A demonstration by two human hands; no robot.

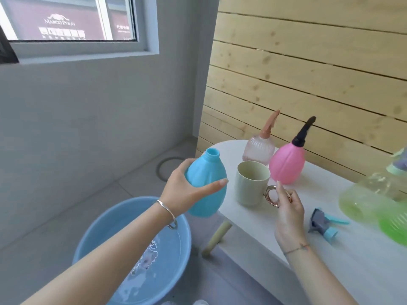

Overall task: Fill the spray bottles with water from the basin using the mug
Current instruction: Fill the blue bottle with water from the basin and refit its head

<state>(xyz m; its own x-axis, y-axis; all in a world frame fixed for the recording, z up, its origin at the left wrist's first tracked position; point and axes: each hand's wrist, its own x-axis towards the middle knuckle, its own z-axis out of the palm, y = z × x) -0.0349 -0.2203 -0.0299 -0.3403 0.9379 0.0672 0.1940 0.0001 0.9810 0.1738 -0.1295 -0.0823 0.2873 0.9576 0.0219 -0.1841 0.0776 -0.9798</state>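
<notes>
My left hand (pixel 187 190) grips a blue spray bottle (pixel 207 183) with its cap off, held in the air above the table's left end and the basin. A blue basin (pixel 105 234) with water stands on the floor at the lower left. A pale green mug (pixel 251 183) with a golden handle stands on the white table (pixel 330 249). My right hand (pixel 288 208) pinches that handle. The bottle's blue-grey spray head (pixel 323 223) lies on the table to the right of my hand.
A clear pink spray bottle (pixel 259 148) and an opaque pink one (pixel 286 164) stand behind the mug. Green translucent bottles (pixel 374 199) sit at the table's right. A wooden slat wall runs behind. A table leg (pixel 217 238) slants between basin and table.
</notes>
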